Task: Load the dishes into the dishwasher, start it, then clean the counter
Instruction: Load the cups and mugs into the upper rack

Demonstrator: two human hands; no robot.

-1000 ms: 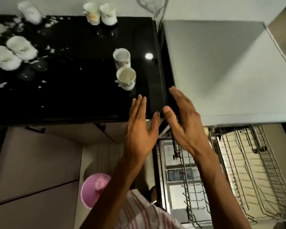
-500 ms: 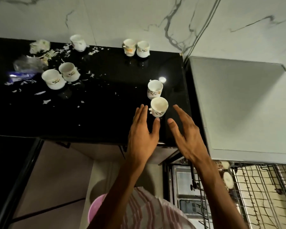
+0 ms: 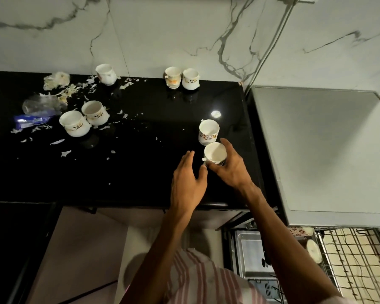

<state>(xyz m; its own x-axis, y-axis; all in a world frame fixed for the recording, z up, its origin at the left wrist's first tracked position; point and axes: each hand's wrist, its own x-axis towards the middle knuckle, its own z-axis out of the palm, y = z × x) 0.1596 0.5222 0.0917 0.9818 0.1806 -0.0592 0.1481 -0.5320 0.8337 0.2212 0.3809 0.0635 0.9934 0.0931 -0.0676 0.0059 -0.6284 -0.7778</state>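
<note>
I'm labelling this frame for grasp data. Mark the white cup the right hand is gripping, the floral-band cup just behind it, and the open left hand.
White cup in the right hand [image 3: 214, 152], head view: inner wall.
Floral-band white cup [image 3: 208, 130], head view: inside.
Left hand [image 3: 187, 183], head view: back.

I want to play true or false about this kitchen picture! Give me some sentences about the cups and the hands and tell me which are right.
1. The right hand holds the nearest cup. True.
2. The left hand holds a cup too. False: its fingers are straight and hold nothing.
3. Seven cups stand on the black counter. True.
4. The counter is wiped clean. False: white scraps lie scattered on its left part.
5. The dishwasher rack is pulled out. True.
</note>
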